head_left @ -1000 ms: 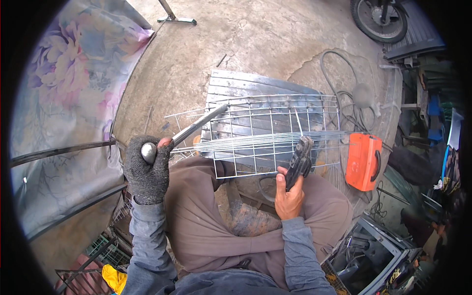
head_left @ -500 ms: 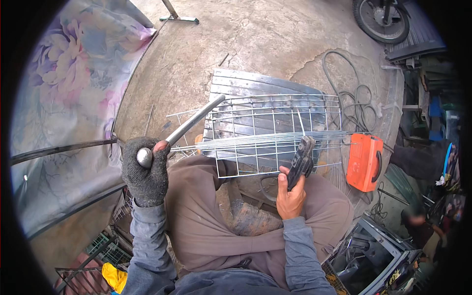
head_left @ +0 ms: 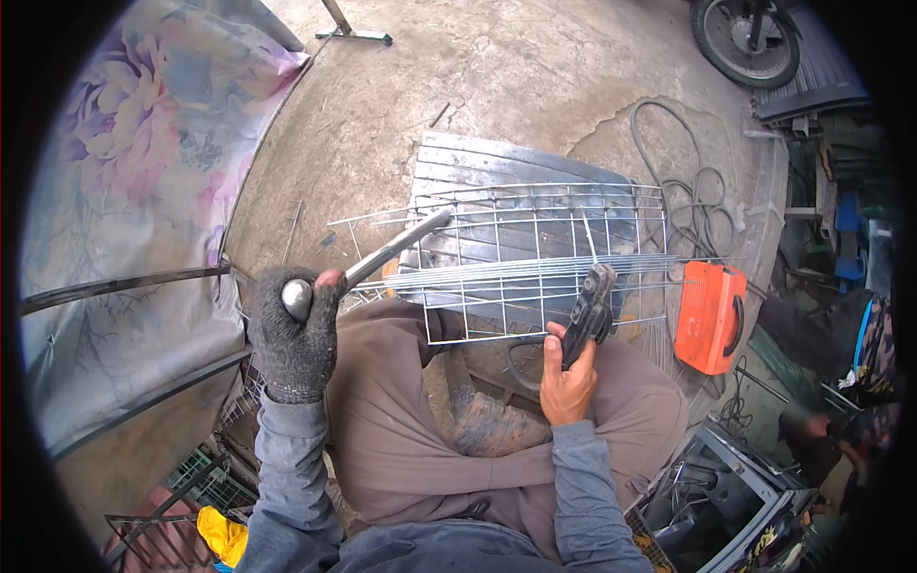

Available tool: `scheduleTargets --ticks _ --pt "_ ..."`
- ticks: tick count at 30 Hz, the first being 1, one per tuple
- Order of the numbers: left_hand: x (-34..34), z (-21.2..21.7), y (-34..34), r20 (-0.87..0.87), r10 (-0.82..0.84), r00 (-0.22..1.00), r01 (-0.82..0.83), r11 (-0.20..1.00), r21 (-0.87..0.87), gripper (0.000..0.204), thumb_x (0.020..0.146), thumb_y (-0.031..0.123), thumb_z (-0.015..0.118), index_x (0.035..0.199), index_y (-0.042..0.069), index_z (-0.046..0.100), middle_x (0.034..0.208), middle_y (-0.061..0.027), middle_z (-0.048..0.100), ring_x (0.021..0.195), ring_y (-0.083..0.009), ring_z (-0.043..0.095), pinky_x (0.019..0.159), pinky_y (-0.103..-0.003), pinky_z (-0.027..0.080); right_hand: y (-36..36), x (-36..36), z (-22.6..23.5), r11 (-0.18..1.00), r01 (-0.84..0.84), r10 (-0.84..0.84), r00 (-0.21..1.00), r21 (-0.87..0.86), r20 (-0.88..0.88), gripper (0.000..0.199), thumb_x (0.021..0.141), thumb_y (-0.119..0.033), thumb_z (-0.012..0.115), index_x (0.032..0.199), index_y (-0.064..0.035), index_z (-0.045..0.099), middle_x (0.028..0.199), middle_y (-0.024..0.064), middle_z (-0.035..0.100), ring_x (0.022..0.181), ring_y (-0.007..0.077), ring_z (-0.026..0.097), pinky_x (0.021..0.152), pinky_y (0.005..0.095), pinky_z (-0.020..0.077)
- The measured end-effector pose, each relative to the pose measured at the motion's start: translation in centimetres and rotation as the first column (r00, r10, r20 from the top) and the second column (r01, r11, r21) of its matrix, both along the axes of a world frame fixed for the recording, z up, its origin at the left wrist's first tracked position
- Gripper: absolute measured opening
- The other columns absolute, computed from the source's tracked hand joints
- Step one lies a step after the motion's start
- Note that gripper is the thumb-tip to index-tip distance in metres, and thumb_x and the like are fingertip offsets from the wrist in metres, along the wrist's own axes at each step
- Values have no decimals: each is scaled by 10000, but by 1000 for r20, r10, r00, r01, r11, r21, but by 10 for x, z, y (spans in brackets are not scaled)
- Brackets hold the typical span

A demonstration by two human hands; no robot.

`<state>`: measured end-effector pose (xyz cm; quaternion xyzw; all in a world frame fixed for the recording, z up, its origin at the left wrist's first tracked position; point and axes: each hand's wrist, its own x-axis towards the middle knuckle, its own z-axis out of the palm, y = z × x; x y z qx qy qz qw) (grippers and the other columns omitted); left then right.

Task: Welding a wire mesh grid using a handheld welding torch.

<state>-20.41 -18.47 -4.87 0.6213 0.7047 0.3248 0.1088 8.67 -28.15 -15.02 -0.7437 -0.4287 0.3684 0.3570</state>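
My left hand [head_left: 294, 334], in a dark grey knit glove with a bare thumb tip, is closed round a grey metal rod [head_left: 396, 250]. One rounded end of the rod pokes out of the fist; the other slants over the wire mesh panel [head_left: 497, 224]. My bare right hand [head_left: 567, 382] grips a black welding electrode holder [head_left: 590, 310]. A thin electrode [head_left: 590, 237] sticks up from its jaws, above the mesh. Across the panel lies a bundle of long thin wires [head_left: 478, 275]. Beneath it all is a ribbed metal sheet [head_left: 458, 158].
An orange welding machine [head_left: 709, 320] stands at the right, with a coiled cable [head_left: 702, 196] beyond it. A floral curtain [head_left: 143, 191] hangs at the left. Far right is a motorcycle wheel [head_left: 745, 43]. A metal frame with tools [head_left: 716, 497] is at lower right.
My left hand has shifted slightly right, and the rod's far tip has come down a little toward the mesh. My right hand keeps its hold almost unmoved. The whole view has shifted slightly.
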Motion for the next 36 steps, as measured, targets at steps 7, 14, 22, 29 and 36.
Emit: scheduleTargets --ticks 7,14,22,29,36 --pt "4 6 6 92 -17 996 10 997 80 210 865 111 812 912 34 622 783 -93 616 693 -205 597 649 -337 484 1 -1 2 1000 4 -4 1000 -5 8 366 1011 -278 637 1201 24 555 1090 159 730 967 288 719 858 380 541" --pt "3 5 9 -2 6 1000 -6 999 -53 175 896 89 774 889 26 611 807 -66 615 729 -164 596 692 -312 492 0 1 1 1000 -4 4 1000 -12 11 369 1013 -286 631 1200 23 558 1087 162 730 969 287 719 858 376 541" --pt "1 3 8 21 -86 996 82 984 159 264 858 159 830 897 41 597 773 -102 595 668 -212 586 623 -341 480 1 1 1 1000 0 0 1000 -15 19 367 1012 -269 630 1215 28 554 1089 168 732 971 288 724 854 380 546" --pt "2 2 8 67 -5 998 2 998 55 229 869 126 814 901 33 607 772 -94 610 682 -205 598 631 -330 485 1 0 3 1000 10 -10 1000 -13 29 362 1019 -285 620 1210 18 570 1080 149 738 965 267 720 854 368 540" --pt "0 6 7 -39 -30 999 30 1000 -6 220 868 119 812 885 34 610 784 -92 612 682 -201 591 642 -326 483 1 0 2 1000 11 -10 999 -21 34 359 1026 -307 609 1191 11 590 1076 133 740 957 248 715 851 360 532"
